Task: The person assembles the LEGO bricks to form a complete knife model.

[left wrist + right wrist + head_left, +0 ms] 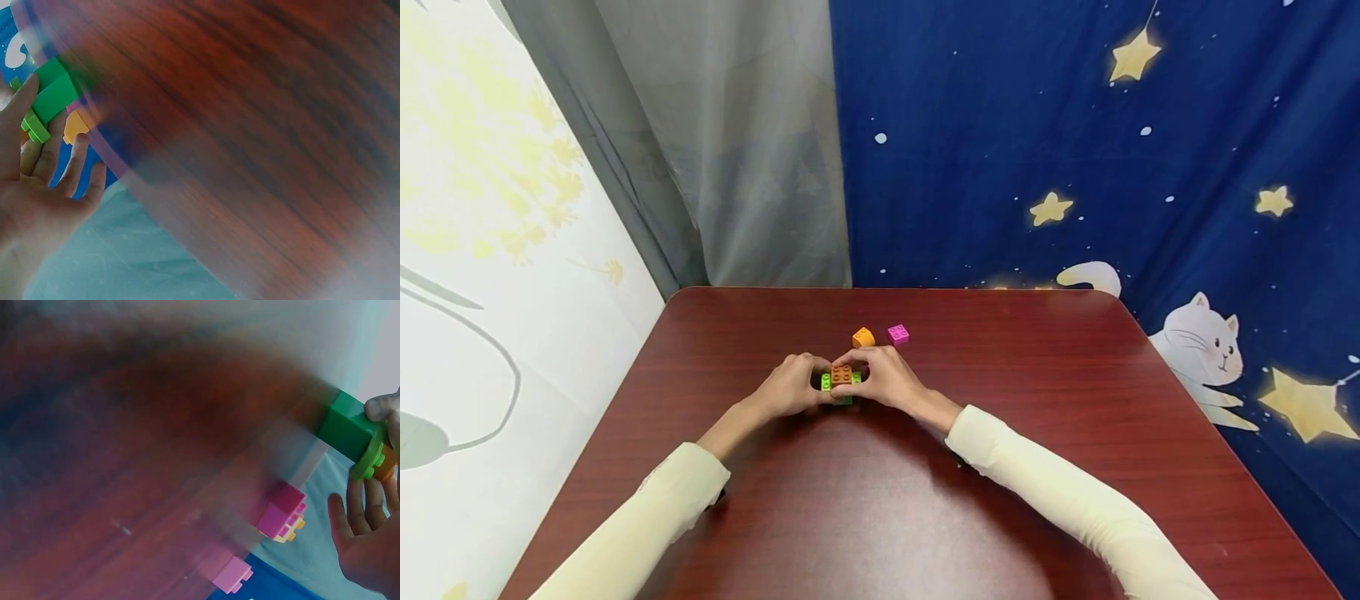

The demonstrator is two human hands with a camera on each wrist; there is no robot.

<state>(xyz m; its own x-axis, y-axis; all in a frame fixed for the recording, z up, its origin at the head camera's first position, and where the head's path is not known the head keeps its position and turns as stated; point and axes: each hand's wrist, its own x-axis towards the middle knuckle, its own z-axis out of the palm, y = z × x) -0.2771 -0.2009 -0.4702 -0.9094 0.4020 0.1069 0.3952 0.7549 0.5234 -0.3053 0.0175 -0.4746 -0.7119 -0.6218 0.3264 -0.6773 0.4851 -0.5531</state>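
Between my two hands, in the head view, is a stack of toy building blocks. An orange brick (842, 374) tops it, a lime green plate (826, 382) sticks out at both sides beneath, and a green block (57, 95) forms the bottom. My left hand (792, 385) pinches the stack from the left with thumb and fingers. From the other side my right hand (886, 377) grips it, thumb and index finger around the orange brick. The right wrist view shows the green block (347, 427) tilted near the thumb.
Just beyond the hands on the dark red table (1037, 375) lie a yellow-orange block (863, 337) and a magenta brick (898, 334). The right wrist view also has a pink brick (232, 574). Curtains (760, 167) hang behind the table's far edge.
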